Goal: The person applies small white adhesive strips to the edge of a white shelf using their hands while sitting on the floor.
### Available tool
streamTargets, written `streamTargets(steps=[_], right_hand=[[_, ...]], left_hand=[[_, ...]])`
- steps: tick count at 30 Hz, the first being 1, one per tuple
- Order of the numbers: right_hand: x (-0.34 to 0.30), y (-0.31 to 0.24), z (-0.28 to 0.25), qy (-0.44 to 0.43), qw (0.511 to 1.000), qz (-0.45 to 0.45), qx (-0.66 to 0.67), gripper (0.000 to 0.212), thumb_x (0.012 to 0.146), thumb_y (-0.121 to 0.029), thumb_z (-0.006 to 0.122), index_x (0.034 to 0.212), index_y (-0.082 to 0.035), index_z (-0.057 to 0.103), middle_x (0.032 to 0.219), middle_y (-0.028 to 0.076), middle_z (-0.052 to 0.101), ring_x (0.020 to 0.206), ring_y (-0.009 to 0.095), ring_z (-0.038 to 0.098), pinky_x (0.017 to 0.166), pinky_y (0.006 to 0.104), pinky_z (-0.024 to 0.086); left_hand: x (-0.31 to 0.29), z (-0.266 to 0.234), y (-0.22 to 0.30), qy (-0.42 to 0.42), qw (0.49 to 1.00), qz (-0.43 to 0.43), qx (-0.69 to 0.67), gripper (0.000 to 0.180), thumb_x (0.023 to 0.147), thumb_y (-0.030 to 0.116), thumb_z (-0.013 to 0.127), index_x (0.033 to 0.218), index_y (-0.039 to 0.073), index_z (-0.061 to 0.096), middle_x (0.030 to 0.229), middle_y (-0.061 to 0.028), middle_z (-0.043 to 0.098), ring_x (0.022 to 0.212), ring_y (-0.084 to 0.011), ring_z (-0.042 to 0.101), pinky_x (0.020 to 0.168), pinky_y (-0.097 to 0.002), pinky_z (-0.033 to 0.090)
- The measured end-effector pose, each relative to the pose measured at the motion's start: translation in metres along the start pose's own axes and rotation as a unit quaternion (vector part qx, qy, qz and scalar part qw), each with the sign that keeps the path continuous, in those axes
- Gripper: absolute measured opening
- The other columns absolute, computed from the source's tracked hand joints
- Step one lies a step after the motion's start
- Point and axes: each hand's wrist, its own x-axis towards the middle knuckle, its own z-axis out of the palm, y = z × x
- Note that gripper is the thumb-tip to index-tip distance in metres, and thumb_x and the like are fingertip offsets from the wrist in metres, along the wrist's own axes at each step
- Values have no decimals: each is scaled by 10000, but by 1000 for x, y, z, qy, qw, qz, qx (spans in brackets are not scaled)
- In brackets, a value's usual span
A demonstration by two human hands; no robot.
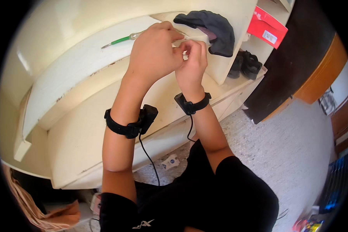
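My left hand [152, 50] and my right hand [192, 63] meet above a pale shelf, their fingertips pinched close together. Whatever is between the fingers is too small or hidden to make out. A screwdriver with a green shaft and a clear handle [121, 40] lies on the narrow upper shelf [77, 62], its handle end partly behind my left hand. Just beyond my right hand, a dark grey piece of cloth [222, 33] drapes over the shelf's end. Each wrist wears a black strap with a small box and a cable.
A red box [267, 28] sits on a side shelf at the right, above black shoes [251, 65]. Below my hands runs a wider cream shelf [85, 143]. Peach cloth [54, 216] hangs at the lower left. Speckled floor [274, 154] stretches to the right.
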Motion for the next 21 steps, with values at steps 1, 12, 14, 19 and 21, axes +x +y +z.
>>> streamTargets(steps=[1, 12, 14, 19, 21], right_hand=[[2, 1, -1, -7, 1000, -8, 1, 270, 812, 105, 741, 994, -10, 578, 943, 122, 583, 844, 310, 614, 707, 413, 525], [9, 10, -18, -21, 993, 36, 113, 154, 905, 49, 734, 1026, -11, 658, 943, 100, 640, 756, 208, 656, 640, 328, 532], [10, 10, -17, -26, 995, 13, 97, 176, 869, 60, 753, 1009, -17, 678, 932, 93, 648, 763, 220, 665, 633, 336, 537], [11, 13, -15, -33, 996, -16, 84, 242, 780, 91, 779, 974, -20, 687, 904, 93, 648, 774, 250, 672, 641, 355, 548], [11, 18, -17, -45, 995, -59, 70, 245, 777, 90, 783, 969, -24, 682, 897, 94, 651, 769, 248, 668, 650, 349, 549]], left_hand=[[0, 0, 2, 3, 1000, 0, 4, 382, 718, 28, 619, 1044, 19, 818, 951, -129, 726, 857, -337, 694, 745, -404, 568], [3, -1, 3, -27, 999, -27, 0, 383, 732, 34, 601, 1051, 39, 814, 978, -116, 728, 875, -335, 707, 798, -396, 581], [3, -2, 7, -28, 999, -37, 3, 381, 732, 33, 601, 1048, 41, 814, 978, -115, 727, 872, -337, 706, 797, -396, 580], [1, -1, 5, -12, 1000, -16, 8, 382, 722, 35, 603, 1043, 38, 811, 969, -114, 727, 871, -340, 700, 786, -395, 576], [1, 0, 5, -13, 1000, -17, 2, 383, 718, 35, 604, 1041, 35, 810, 965, -113, 726, 870, -341, 698, 781, -394, 574]])
